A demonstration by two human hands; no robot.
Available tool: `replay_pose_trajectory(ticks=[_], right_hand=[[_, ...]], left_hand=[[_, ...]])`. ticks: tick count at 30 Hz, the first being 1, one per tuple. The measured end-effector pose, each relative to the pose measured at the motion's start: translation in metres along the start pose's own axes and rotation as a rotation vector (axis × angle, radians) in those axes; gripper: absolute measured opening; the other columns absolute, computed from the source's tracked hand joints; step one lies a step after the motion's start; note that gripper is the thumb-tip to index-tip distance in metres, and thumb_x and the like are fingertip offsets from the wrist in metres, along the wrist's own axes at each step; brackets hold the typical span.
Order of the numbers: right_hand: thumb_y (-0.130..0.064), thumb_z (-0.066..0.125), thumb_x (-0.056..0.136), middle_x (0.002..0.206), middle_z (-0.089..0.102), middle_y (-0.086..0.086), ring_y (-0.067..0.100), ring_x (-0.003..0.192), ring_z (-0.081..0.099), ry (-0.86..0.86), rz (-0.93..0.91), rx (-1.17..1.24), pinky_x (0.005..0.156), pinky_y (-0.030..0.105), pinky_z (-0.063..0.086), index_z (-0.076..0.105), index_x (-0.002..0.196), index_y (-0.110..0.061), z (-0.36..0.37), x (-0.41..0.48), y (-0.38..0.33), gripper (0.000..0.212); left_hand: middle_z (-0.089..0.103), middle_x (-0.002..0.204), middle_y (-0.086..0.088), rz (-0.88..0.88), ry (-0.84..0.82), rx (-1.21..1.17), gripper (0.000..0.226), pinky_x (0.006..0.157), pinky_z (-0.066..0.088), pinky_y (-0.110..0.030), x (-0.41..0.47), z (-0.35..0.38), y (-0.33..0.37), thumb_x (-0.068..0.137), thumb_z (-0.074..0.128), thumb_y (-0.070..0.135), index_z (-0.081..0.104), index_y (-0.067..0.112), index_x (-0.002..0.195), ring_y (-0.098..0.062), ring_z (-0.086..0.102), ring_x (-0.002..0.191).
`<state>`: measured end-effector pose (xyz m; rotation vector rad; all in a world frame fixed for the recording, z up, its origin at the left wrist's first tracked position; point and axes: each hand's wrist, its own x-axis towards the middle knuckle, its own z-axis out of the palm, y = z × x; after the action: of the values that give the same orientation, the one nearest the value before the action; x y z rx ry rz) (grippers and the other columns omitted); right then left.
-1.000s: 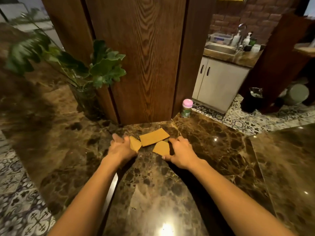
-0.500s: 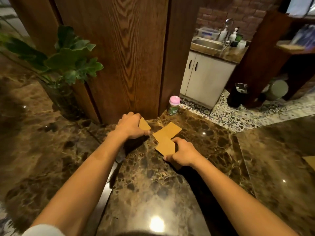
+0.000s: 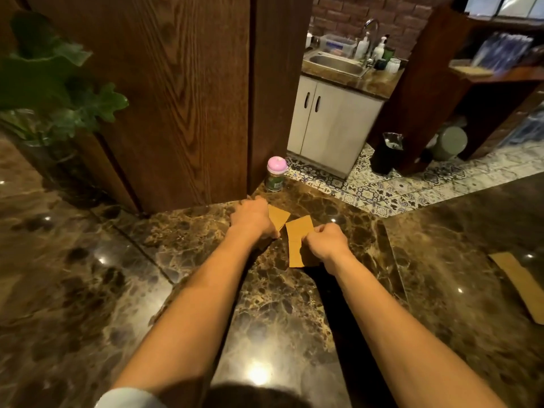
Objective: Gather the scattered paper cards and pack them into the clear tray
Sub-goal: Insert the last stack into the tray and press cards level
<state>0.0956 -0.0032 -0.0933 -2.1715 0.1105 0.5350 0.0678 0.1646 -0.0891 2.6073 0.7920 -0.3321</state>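
Gripping a slanted card (image 3: 279,217), left hand (image 3: 252,218) sits beside right hand (image 3: 327,243) pinching cards (image 3: 296,241) running lengthwise away.

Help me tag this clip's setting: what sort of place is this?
Likely a kitchen or café bar area: a steel sink with faucet and soap bottles over a white cabinet, a brick wall behind it, and a marble countertop in front.

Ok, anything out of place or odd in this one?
A brown strip, maybe another card, lies alone on the right counter, far from the cards in the middle, which overlap askew. No clear tray is in view. Nothing looks spilled or damaged.
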Motion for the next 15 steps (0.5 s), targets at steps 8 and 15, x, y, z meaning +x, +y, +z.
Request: replay_pose_trajectory(ticks=[8, 15], right_hand=[[0.000, 0.059, 0.095, 0.105, 0.079, 0.017, 0.031, 0.098, 0.074, -0.214, -0.002, 0.427, 0.086, 0.045, 0.060, 0.072, 0.108, -0.001, -0.015, -0.023, 0.017, 0.018], [-0.038, 0.085, 0.081, 0.079, 0.075, -0.009, 0.005, 0.064, 0.065, 0.046, -0.433, 0.142, 0.064, 0.020, 0.051, 0.076, 0.090, -0.024, -0.044, -0.095, 0.012, 0.019]], left_hand=[[0.066, 0.113, -0.003, 0.099, -0.008, -0.652, 0.022, 0.096, 0.049, -0.037, -0.034, 0.017, 0.001, 0.086, 0.066, 0.028, 0.058, 0.018, 0.105, -0.024, 0.061, 0.110], [0.073, 0.115, -0.011, 0.075, -0.249, -1.497, 0.052, 0.096, 0.051, -0.046, -0.128, 0.005, 0.026, 0.093, 0.045, 0.065, 0.070, 0.024, 0.114, -0.027, 0.068, 0.109]])
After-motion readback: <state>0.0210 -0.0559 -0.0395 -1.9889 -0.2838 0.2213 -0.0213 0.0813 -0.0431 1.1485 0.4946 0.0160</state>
